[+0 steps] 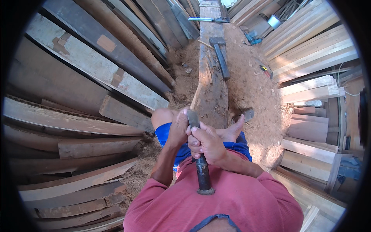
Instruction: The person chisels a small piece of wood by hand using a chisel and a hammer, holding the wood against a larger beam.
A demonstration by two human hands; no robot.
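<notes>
Steel chisel (198,154) stands nearly upright before your chest, its blade tip down on the near end of the long timber beam (211,89). Your right hand (208,144) is wrapped tight around the shaft, your left hand (178,129) clasping just above. Stacked planks (77,127) crowd the left; sawdust floor (255,89) lies open on the right.

We wore a faded red short-sleeved shirt (239,201) and bright blue shorts (164,133). Our forearms, both hands, left (178,129) and right (208,143), knees and feet were bare, without gloves, rings or a watch.
</notes>
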